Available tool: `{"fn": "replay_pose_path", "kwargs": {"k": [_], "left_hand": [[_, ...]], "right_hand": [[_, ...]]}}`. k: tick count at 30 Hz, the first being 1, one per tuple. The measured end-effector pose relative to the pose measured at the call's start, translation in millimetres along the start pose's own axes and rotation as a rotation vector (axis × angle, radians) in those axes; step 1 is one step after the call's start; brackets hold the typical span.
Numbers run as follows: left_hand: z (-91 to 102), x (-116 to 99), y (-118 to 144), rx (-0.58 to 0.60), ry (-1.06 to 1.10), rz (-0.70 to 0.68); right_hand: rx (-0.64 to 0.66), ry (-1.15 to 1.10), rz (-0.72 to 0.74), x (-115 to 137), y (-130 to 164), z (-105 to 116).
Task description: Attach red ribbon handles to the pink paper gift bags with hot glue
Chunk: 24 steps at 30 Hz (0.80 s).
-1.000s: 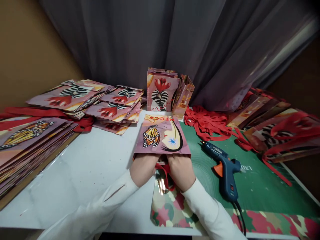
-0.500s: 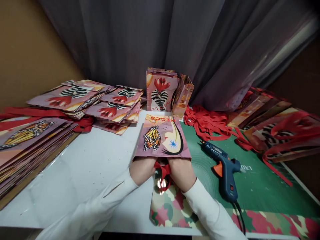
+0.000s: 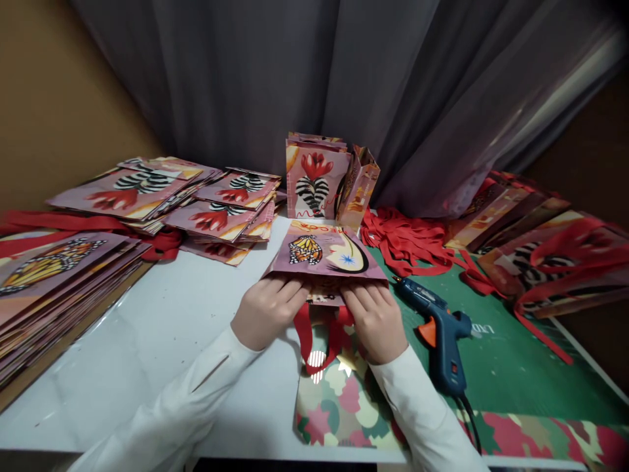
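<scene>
Bag (image 3: 324, 255) pinched at near edge by both hands.

White table (image 3: 162, 328) open (glue gun (image 3: 442, 334) right).

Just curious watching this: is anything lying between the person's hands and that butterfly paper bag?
Nothing visible does. The left hand and right hand already grip the near edge of the butterfly bag; its red ribbon handle hangs between them.
</scene>
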<state>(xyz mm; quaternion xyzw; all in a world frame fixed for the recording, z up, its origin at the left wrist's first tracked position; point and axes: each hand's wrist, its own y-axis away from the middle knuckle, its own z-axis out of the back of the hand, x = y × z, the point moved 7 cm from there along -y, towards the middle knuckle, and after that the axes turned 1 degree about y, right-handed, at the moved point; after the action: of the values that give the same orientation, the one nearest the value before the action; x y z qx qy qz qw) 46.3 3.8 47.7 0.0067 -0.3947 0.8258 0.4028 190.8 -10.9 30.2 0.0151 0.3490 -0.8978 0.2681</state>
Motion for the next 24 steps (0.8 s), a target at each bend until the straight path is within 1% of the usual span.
{"fn": "replay_pose_path", "kwargs": {"k": [2,4,7,11,14,16,20,22,24], "left_hand": [[-0.9,4.0,0.8,-0.003,0.048,-0.076],[-3.3,6.6,1.8,0.006,0.086,-0.134],[-2.6,8.5,2.2,-0.022,0.102,-0.136],[7.2,5.1,3.4,-0.129,0.121,-0.125],[10.5,5.4,4.4,-0.165,0.118,-0.131],[9.2,6.0,4.4,-0.152,0.106,-0.153],[1.7,6.8,2.7,-0.066,0.121,-0.163],[0.0,5.9,2.1,-0.054,0.137,-0.156],[0.7,4.7,1.8,-0.073,0.14,-0.155]], "right_hand": [[0.022,0.006,0.06,-0.3,0.4,-2.0],[0.026,0.022,0.089,-1.9,0.8,-3.1],[-0.031,0.037,0.087,-4.7,0.4,2.0],[-0.12,0.017,0.053,-7.0,-0.8,15.0],[-0.122,0.004,0.046,-6.8,-1.5,19.5],[-0.088,0.001,0.074,-5.5,-1.6,17.6],[-0.018,-0.034,0.137,-5.0,0.2,8.2],[-0.017,-0.057,0.136,-7.0,1.1,5.5],[-0.054,-0.057,0.119,-9.0,1.5,6.4]]}}
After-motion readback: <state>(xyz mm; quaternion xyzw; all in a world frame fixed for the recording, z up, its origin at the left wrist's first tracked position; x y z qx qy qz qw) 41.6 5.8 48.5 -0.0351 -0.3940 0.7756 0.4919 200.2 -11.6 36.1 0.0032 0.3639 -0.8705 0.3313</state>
